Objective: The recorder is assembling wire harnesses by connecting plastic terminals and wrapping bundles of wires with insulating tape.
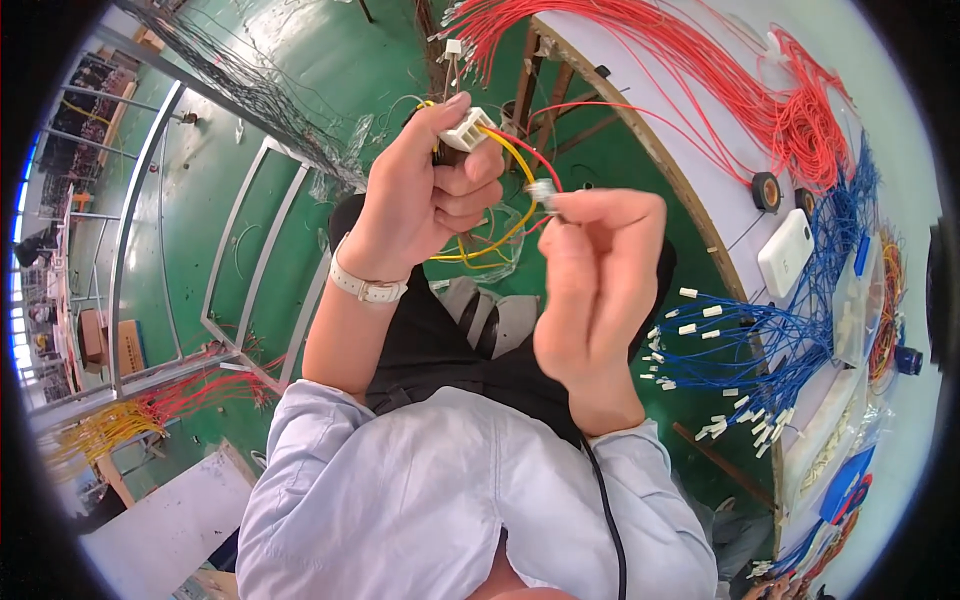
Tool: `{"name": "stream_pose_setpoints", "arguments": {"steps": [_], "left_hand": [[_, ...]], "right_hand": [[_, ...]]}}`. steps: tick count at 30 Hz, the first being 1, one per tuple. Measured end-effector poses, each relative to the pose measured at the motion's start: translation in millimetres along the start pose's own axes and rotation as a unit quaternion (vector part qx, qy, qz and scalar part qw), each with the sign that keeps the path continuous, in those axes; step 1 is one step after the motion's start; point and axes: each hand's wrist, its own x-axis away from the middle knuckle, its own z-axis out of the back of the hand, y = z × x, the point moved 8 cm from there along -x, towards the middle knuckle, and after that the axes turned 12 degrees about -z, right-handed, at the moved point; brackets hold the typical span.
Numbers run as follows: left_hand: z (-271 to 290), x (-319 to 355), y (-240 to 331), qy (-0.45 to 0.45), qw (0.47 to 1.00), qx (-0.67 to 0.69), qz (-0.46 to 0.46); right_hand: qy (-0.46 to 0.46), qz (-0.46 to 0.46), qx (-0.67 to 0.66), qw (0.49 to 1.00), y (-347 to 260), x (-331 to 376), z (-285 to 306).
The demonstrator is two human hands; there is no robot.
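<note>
My left hand (425, 180) is closed on a white plastic connector housing (467, 130), with the thumb on top and fingers curled beneath. Yellow wires (527, 170) and a red wire (530, 148) run out of the housing's right side. A smaller white connector (454, 48) sticks up on thin leads above the left thumb. My right hand (600, 260) is just to the right, thumb and forefinger pinched on a small whitish connector (541, 190), blurred by motion. The red wire reaches down towards this piece; where it ends is hard to make out.
On the curved white table (690, 170) at the right lie red wires (640, 30), blue wires (770, 340) with white connectors, black tape rolls (767, 192) and a white phone-like device (786, 252). Metal rack frames (215, 260) stand at the left, hung with black, red and yellow wires.
</note>
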Motion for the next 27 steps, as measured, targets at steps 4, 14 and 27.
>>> {"name": "stream_pose_setpoints", "arguments": {"steps": [4, 14, 27], "left_hand": [[-4.0, 3.3, 5.2, -0.013, 0.998, -0.017, -0.062], [-14.0, 5.1, -3.7, -0.041, 0.995, 0.060, -0.066], [-16.1, 11.7, 13.6, -0.053, 0.839, -0.435, -0.322]], "right_hand": [[0.020, 0.139, 0.161, 0.977, -31.0, 1.8, -11.0], [0.113, 0.163, 0.162, 0.967, -18.6, -0.1, 4.2], [-0.143, -0.331, -0.416, 0.835, 76.6, -11.2, 5.6]]}}
